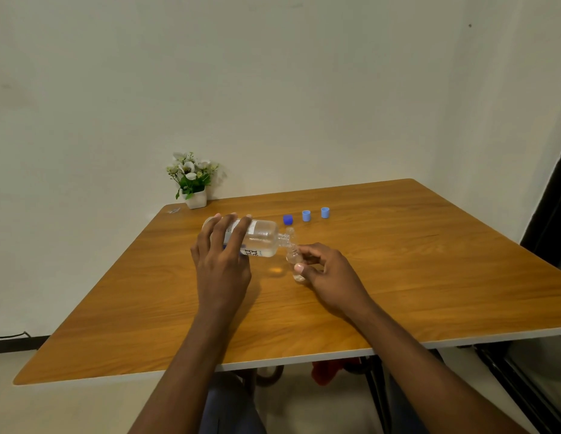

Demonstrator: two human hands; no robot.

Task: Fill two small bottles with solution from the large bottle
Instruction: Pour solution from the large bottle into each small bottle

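gripping large bottle [260, 238], fingers [299, 267] masking small bottle [294, 256]

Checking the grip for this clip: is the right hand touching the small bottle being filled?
Touching. The head view shows the right hand wrapped around the small bottle, thumb pressed on its near side.

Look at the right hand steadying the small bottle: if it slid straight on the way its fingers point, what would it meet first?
The right hand points left and slightly away, across the small bottle it grips. Straight on, it would probably first meet the tilted large bottle, near its neck; depth is hard to judge.
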